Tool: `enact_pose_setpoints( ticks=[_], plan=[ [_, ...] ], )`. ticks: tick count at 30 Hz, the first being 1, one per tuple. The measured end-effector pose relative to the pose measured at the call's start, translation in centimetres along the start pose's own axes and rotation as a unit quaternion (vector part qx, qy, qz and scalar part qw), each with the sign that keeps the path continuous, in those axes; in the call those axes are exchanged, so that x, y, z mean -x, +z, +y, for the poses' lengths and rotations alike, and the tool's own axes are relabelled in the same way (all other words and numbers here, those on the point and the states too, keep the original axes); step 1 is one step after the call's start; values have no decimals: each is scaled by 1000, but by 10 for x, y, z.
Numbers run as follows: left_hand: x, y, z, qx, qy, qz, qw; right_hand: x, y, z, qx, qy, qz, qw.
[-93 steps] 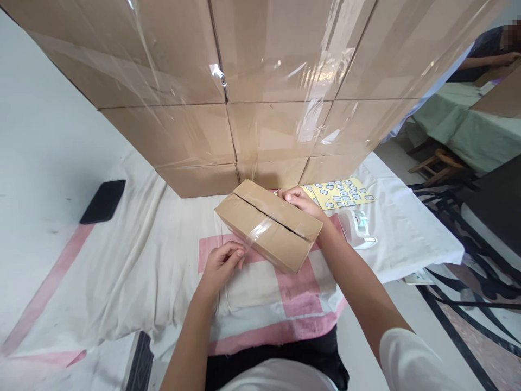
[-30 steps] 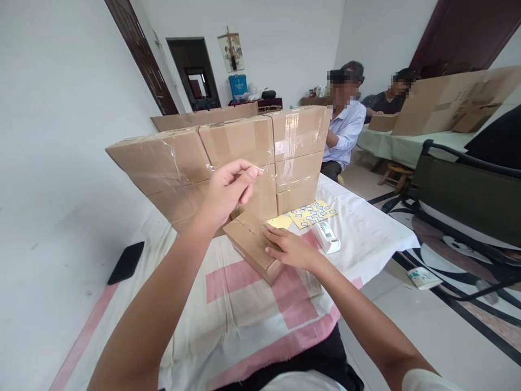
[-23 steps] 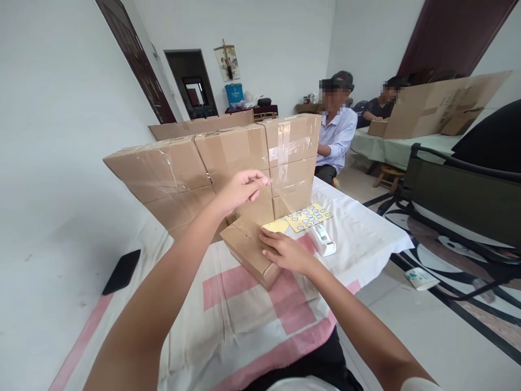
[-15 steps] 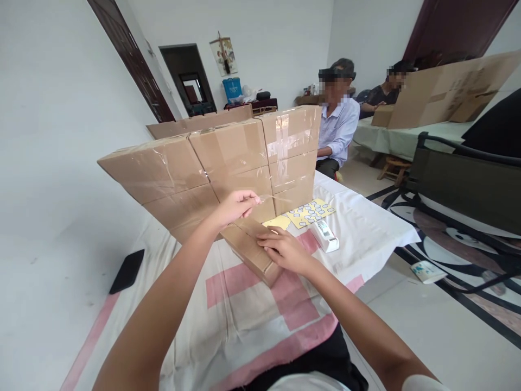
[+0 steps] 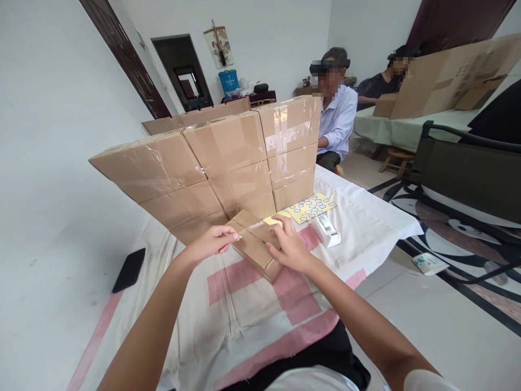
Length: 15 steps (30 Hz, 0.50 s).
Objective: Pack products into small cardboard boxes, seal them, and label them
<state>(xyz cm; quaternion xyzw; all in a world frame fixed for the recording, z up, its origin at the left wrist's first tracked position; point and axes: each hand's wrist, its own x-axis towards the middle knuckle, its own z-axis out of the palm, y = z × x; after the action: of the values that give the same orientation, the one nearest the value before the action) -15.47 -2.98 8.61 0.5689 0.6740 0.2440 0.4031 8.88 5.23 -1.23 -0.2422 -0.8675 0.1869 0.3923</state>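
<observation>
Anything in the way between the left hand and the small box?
Nothing visible stands between the left hand and the small box, only the clear tape it pinches. The right hand is at the box's right side.

From the small carton [image 5: 251,251], a wall of taped boxes [image 5: 228,157] blocks 10 o'clock round to 1. The left-hand grip [image 5: 214,241] crowds 9, the right-hand grip [image 5: 290,244] 3, overhanging the top. The white tape dispenser [image 5: 326,231] stands farther out, also toward 3; the yellow sheet [image 5: 312,208] at 2 lies flat, passable from above. Between the forearms [image 5: 150,309], the table [image 5: 248,315] leaves a way in at 6.
</observation>
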Motion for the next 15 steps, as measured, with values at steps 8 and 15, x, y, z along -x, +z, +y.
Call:
enact_pose_setpoints(
  ticks=[8, 15],
  plan=[
    [11, 15, -42, 12, -18, -19, 1000, -7, 1, 12, -64, 28, -29, 997],
    [13, 31, -57, 29, -17, -2, 999, -12, -4, 17, -128, 105, -106, 980]
  ],
)
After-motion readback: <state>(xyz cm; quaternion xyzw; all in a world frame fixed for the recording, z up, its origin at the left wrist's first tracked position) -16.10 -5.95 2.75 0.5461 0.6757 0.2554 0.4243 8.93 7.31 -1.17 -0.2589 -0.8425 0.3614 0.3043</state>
